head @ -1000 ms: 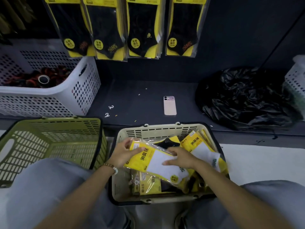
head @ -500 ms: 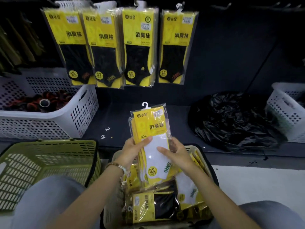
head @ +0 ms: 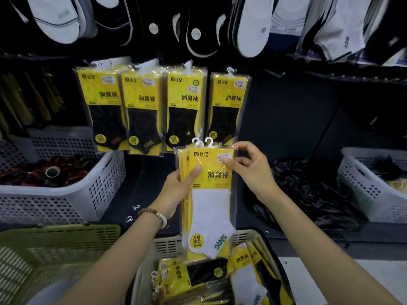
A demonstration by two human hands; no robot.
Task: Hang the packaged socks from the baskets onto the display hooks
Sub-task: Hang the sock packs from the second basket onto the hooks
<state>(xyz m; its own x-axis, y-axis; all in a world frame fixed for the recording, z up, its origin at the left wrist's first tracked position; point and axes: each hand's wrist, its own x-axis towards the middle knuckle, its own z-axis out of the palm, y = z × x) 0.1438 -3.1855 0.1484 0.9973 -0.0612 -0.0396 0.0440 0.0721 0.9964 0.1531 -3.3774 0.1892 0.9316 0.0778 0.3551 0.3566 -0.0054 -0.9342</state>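
Since half a second ago the packs of white socks [head: 209,194] have gone up from just over the cream basket [head: 167,245]. They now stand upright with their tops level with the bottoms of the hanging packs of black socks [head: 143,111]. The right hand [head: 251,170] has climbed from the lower edge to the top corner.

It looks like two or three packs stacked face to face. Each is a glossy clear sleeve with a yellow card header in black lettering and a flat white ankle sock below. Small white plastic hangers [head: 204,142] curl up at the top.

The left hand [head: 176,190] grips the stack by its left edge, thumb laid flat across the yellow card, fingers hidden behind. Its wrist wears a beaded bracelet [head: 156,216]. The right hand pinches the upper right corner of the front pack, thumb tip on the small white label and forefinger hooked over the sleeve's edge. Both bare forearms reach up from below.

Directly under the grip, the slotted cream basket holds more packs lying flat, some black, some white. Down to the left of the grip sits a green slotted basket [head: 55,249], and farther left a white perforated crate [head: 66,201]. To the right of the grip lies a crumpled, shiny black plastic bag [head: 308,194].
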